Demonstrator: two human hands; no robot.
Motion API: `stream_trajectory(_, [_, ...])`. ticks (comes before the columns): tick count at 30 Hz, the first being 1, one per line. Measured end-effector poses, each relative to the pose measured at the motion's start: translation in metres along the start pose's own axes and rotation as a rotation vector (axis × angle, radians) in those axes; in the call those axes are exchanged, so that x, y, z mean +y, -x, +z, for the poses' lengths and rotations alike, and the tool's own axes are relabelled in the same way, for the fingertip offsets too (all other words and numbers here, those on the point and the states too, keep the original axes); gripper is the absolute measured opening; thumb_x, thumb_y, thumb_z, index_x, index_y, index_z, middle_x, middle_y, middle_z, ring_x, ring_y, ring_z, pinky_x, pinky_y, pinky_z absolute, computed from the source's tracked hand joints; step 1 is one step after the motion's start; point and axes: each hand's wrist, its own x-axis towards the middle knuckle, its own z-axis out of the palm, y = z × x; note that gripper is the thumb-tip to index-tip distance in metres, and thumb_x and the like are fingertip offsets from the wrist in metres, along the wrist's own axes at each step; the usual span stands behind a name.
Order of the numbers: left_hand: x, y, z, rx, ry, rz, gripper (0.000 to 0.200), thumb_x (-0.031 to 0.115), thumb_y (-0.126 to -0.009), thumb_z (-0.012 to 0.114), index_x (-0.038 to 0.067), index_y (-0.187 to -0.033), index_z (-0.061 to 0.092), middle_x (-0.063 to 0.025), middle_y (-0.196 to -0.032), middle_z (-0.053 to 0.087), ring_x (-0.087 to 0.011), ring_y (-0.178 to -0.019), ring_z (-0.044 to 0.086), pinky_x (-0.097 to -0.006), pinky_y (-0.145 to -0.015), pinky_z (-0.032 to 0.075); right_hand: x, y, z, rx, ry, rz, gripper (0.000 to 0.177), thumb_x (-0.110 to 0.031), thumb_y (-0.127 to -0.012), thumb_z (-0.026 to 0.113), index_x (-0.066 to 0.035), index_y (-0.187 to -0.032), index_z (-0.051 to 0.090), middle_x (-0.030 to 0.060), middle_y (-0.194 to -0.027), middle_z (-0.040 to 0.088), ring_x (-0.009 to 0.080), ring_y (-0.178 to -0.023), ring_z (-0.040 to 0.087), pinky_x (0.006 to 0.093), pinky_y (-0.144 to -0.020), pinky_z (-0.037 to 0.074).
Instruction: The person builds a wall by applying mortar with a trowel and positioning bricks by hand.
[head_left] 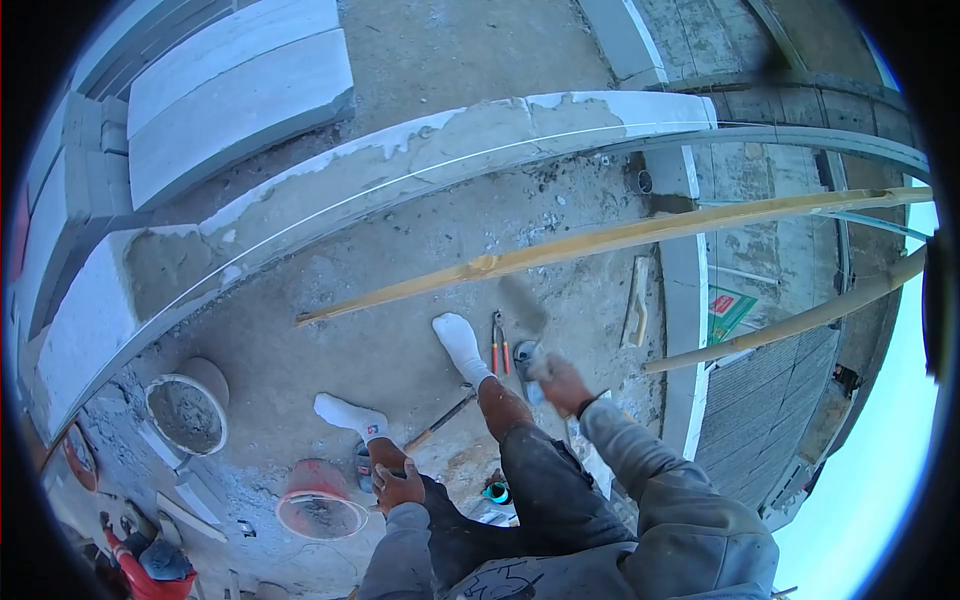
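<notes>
My right hand point(562, 384) is closed around the handle of a trowel point(522, 306), whose grey blade is smeared by motion. Just below the blade, red-handled pliers point(500, 345) lie on the concrete floor beside my socked foot, with a grey tool point(527, 362) near them, partly behind the hand. My left hand point(398, 487) rests by my knee with its fingers apart, holding nothing. Close to it stands a red bucket point(297, 505) with grey mix inside. Ahead, a low curved block wall point(390, 165) carries wet mortar along its top, and a white string runs along it.
A long wooden pole point(480, 268) slants across the floor, and another pole point(790, 328) leans at the right. A hammer point(440, 418) lies between my feet. At left are a mortar bucket point(187, 412), stacked blocks point(240, 95) and a person in red point(155, 575). A drop lies beyond the right edge.
</notes>
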Motion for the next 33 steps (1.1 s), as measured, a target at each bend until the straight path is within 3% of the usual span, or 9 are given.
stream_trajectory(2, [0.001, 0.0, 0.003, 0.015, -0.003, -0.003, 0.077, 0.054, -0.081, 0.05, 0.004, -0.136, 0.027, -0.0141, -0.143, 0.025, -0.0331, -0.131, 0.024, -0.062, -0.101, 0.017, -0.05, -0.006, -0.05, 0.261, 0.063, 0.08, 0.039, -0.031, -0.081, 0.055, -0.002, -0.107, 0.049, 0.0257, -0.099, 0.056, 0.0401, -0.096, 0.054, 0.0438, -0.079, 0.043])
stream_trajectory(8, [0.007, -0.006, 0.007, 0.04, -0.027, -0.003, 0.076, 0.053, -0.081, 0.051, 0.005, -0.136, 0.028, -0.0136, -0.143, 0.026, -0.0318, -0.131, 0.024, -0.0594, -0.102, 0.017, -0.086, -0.114, -0.1, 0.765, 0.202, -0.572, 0.036, -0.02, -0.076, 0.057, -0.002, -0.105, 0.047, 0.0233, -0.086, 0.057, 0.042, -0.082, 0.055, 0.0457, -0.073, 0.043])
stream_trajectory(13, [0.005, -0.005, 0.011, 0.066, -0.024, 0.014, 0.074, 0.052, -0.081, 0.051, 0.006, -0.136, 0.029, -0.0129, -0.142, 0.027, -0.031, -0.131, 0.024, -0.0608, -0.102, 0.016, -0.167, -0.179, -0.095, 0.845, -0.101, -0.245, 0.034, -0.022, -0.076, 0.059, -0.003, -0.1, 0.044, 0.0208, -0.081, 0.057, 0.041, -0.078, 0.055, 0.0457, -0.07, 0.044])
stream_trajectory(16, [0.01, -0.001, 0.006, 0.046, 0.008, -0.013, 0.073, 0.053, -0.082, 0.05, 0.008, -0.136, 0.029, -0.0115, -0.143, 0.027, -0.0298, -0.131, 0.025, -0.0633, -0.102, 0.013, -0.138, -0.24, -0.03, 1.076, -0.005, -0.534, 0.032, -0.023, -0.079, 0.058, -0.004, -0.1, 0.043, 0.0178, -0.076, 0.056, 0.0382, -0.076, 0.056, 0.0436, -0.07, 0.045])
stream_trajectory(22, [0.017, 0.008, -0.006, 0.027, -0.018, -0.088, 0.074, 0.056, -0.082, 0.045, 0.01, -0.138, 0.027, -0.0073, -0.144, 0.025, -0.0265, -0.133, 0.022, -0.0663, -0.1, 0.007, -0.069, -0.146, 0.006, 0.36, 0.299, -0.281, 0.049, -0.023, -0.082, 0.053, 0.0, -0.125, 0.043, 0.0272, -0.128, 0.04, 0.0386, -0.119, 0.039, 0.0417, -0.102, 0.029])
stream_trajectory(25, [0.008, 0.007, 0.0, 0.032, 0.008, -0.088, 0.074, 0.057, -0.083, 0.044, 0.011, -0.138, 0.027, -0.0075, -0.145, 0.024, -0.0262, -0.134, 0.02, -0.0661, -0.1, 0.007, -0.017, -0.092, 0.046, 0.385, 0.307, -0.25, 0.056, -0.023, -0.078, 0.056, 0.001, -0.126, 0.039, 0.0274, -0.12, 0.047, 0.0414, -0.113, 0.044, 0.0421, -0.095, 0.036])
stream_trajectory(27, [-0.002, 0.007, 0.003, 0.101, 0.046, -0.055, 0.075, 0.055, -0.08, 0.05, 0.008, -0.135, 0.031, -0.0095, -0.14, 0.032, -0.0268, -0.13, 0.027, -0.0679, -0.099, 0.01, -0.044, -0.054, 0.052, 0.089, 0.243, 0.048, 0.067, -0.027, -0.073, 0.058, 0.008, -0.126, 0.036, 0.0282, -0.115, 0.051, 0.0392, -0.111, 0.047, 0.0419, -0.093, 0.038])
stream_trajectory(31, [-0.019, 0.004, -0.008, 0.012, 0.128, -0.088, 0.074, 0.057, -0.083, 0.043, 0.011, -0.137, 0.028, -0.0089, -0.144, 0.025, -0.0266, -0.134, 0.02, -0.067, -0.1, 0.008, -0.088, -0.022, 0.103, -0.231, 0.351, -0.005, 0.062, -0.027, -0.071, 0.059, 0.005, -0.122, 0.042, 0.0278, -0.106, 0.056, 0.0407, -0.102, 0.053, 0.0434, -0.088, 0.042])
stream_trajectory(33, [-0.034, 0.005, -0.014, 0.005, 0.201, -0.104, 0.073, 0.058, -0.082, 0.043, 0.011, -0.137, 0.03, -0.0083, -0.144, 0.024, -0.0263, -0.134, 0.019, -0.067, -0.1, 0.009, -0.112, -0.014, 0.149, -0.378, 0.399, -0.312, 0.045, -0.023, -0.071, 0.061, 0.001, -0.109, 0.051, 0.0249, -0.1, 0.058, 0.0391, -0.093, 0.057, 0.0432, -0.081, 0.044])
